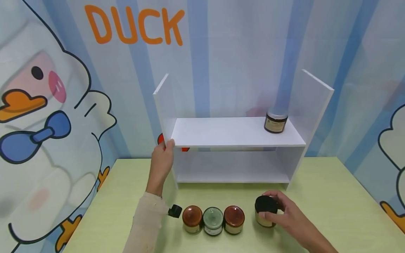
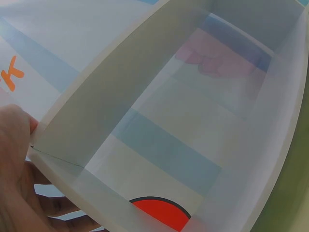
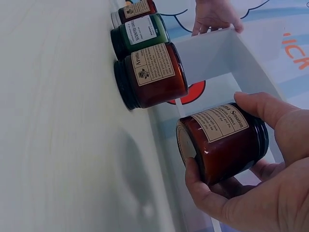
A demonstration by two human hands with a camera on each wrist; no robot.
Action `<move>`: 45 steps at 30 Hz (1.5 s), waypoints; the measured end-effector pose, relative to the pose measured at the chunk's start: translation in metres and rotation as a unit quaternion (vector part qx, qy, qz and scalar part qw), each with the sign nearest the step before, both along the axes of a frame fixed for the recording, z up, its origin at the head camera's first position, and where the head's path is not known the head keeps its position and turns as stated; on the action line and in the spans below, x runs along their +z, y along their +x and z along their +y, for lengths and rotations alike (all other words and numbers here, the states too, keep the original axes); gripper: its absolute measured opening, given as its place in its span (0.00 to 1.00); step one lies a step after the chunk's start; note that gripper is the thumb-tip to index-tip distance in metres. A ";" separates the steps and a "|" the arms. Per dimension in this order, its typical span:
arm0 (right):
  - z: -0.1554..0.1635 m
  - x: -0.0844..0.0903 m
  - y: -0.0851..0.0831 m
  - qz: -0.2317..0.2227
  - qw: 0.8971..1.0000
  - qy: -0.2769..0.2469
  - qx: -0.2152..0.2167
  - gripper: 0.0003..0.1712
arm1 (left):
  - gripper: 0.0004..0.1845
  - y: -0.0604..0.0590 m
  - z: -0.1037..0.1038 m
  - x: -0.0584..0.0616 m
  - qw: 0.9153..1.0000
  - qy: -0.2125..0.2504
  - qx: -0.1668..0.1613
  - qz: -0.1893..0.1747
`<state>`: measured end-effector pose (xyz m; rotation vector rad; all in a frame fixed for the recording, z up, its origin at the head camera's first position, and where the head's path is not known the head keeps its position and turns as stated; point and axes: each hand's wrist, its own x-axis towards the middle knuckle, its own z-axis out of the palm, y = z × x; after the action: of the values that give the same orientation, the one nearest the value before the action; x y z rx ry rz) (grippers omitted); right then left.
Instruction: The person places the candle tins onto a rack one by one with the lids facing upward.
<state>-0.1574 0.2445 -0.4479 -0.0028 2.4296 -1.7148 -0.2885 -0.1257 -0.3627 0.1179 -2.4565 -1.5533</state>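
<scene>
My left hand (image 1: 162, 160) grips the left side panel of a white shelf unit (image 1: 234, 131) at the middle board's height. In the left wrist view its fingers (image 2: 55, 205) lie along the panel's outer side. My right hand (image 1: 289, 212) holds an amber scented candle jar (image 3: 222, 140) with its black lid (image 1: 266, 203) up, thumb and fingers round it. The right wrist view shows this jar off the table, its base facing down. Left of it stand two amber candle jars (image 1: 234, 219) (image 1: 192, 219) and a green candle jar (image 1: 213, 220) between them, lids down.
Another dark jar (image 1: 275, 123) with a pale top stands at the right end of the middle board. The unit rests on a pale green table (image 1: 332, 203), before a striped backdrop (image 1: 240, 52) with duck drawings. Tall side panels (image 1: 311, 102) rise above the middle board.
</scene>
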 end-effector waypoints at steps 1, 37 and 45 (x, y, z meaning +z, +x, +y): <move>0.000 0.000 -0.001 0.002 1.000 -0.001 -0.001 0.36 | 0.28 0.000 0.000 0.000 1.000 -0.001 0.000 0.000; -0.010 0.017 -0.004 0.047 0.998 -0.004 -0.027 0.36 | 0.29 -0.001 -0.001 0.000 1.000 0.004 -0.003 -0.002; -0.011 0.021 -0.005 0.047 0.998 -0.007 -0.028 0.35 | 0.29 -0.001 -0.001 -0.001 1.000 0.005 -0.007 0.006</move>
<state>-0.1627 0.2336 -0.4274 -0.0185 2.5060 -1.7942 -0.2891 -0.1268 -0.3632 0.0919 -2.4455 -1.5687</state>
